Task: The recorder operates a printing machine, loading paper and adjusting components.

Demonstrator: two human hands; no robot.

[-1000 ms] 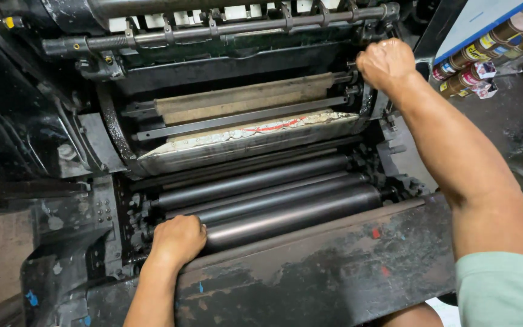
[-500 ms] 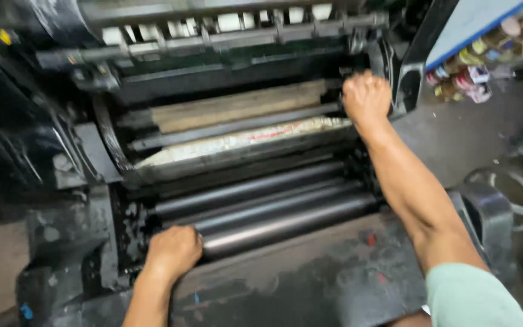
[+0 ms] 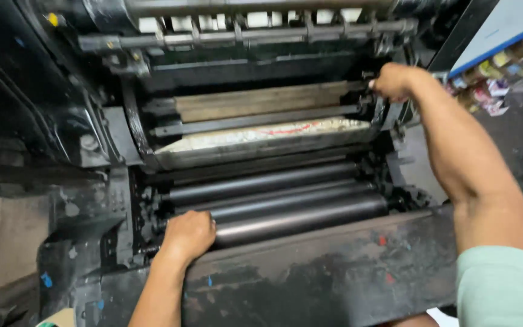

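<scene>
I am looking down into an open printing press [image 3: 92, 151], black and smeared with ink. My left hand [image 3: 187, 235] is resting on the left end of the front roller [image 3: 298, 219], the nearest of three dark rollers lying side by side across the press. The fingers are curled down over the roller's end, touching it; I cannot tell whether they are actually gripping it or only pressing on it.

My right hand [image 3: 393, 81] is reaching well beyond the front roller, to the right side of the press, where it is closing around a small dark part at the right end of a grey bar [image 3: 255, 120]. The fingers are bunched together on it, though the part itself is mostly hidden under them.

Just behind the front roller the two other rollers [image 3: 261, 184] are lying parallel. Beyond those sits a pale, stained cylinder [image 3: 261, 134] with red marks, and behind the grey bar a brownish plate [image 3: 261, 102]. In front of the front roller, nearest me, a flat black cover [image 3: 334, 272] is showing small red and blue spots. Far to the right of the roller, past my right arm, a shelf of small colourful containers [image 3: 491, 79] is standing, blurred.
</scene>
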